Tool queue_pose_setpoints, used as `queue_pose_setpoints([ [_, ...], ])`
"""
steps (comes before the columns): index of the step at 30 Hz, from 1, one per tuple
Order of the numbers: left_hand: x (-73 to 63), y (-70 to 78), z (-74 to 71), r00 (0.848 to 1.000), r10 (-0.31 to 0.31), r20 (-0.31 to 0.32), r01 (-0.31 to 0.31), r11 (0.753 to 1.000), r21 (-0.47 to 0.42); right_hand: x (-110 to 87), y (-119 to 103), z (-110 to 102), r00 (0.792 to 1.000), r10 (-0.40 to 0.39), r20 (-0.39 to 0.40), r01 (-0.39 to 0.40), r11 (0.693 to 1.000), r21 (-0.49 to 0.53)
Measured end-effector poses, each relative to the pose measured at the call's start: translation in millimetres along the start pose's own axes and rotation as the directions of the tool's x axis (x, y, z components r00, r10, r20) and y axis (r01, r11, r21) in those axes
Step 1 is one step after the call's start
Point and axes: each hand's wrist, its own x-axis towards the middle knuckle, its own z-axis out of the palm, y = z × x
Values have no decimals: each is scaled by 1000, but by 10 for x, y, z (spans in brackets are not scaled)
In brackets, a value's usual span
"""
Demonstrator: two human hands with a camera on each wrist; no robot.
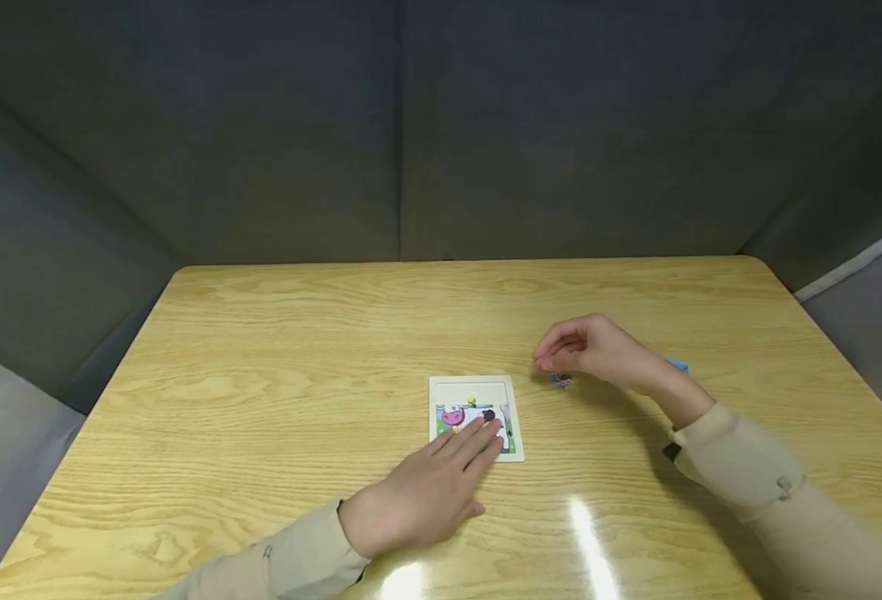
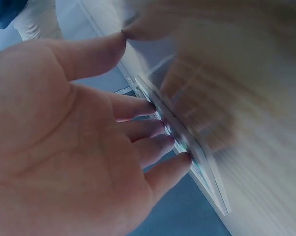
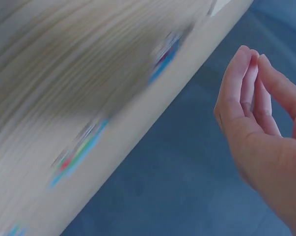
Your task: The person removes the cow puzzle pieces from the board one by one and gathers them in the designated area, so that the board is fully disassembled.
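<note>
**Left hand (image 2: 84, 142) laid with its fingertips on a thin board (image 2: 210, 179)**

The four fingers were held almost straight, side by side, and their tips were set against the coloured face of the board, whose pale border was left bare past the little finger. The thumb was stretched well apart from them, its tip met by its own reflection in the glossy tabletop (image 2: 265, 147). Beyond the fingertips the hand was mirrored in that surface. Behind the fingers a blue backdrop (image 2: 182, 211) was seen, and past the thumb a dark blue shape (image 2: 5, 11) and a pale ribbed thing (image 2: 37, 22) were partly shown.
</note>
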Motion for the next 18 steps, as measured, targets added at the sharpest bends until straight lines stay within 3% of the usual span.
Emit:
queue_pose_setpoints([
  [9, -69, 7, 36, 1000, -6, -15, 6, 1000, -31, 339, -213, 509, 988, -113, 106, 116, 993, -23],
  [18, -53, 13, 42, 1000, -13, 2, 13, 1000, -24, 506, -262, 838, 980, -116, 159, 130, 989, -77],
])
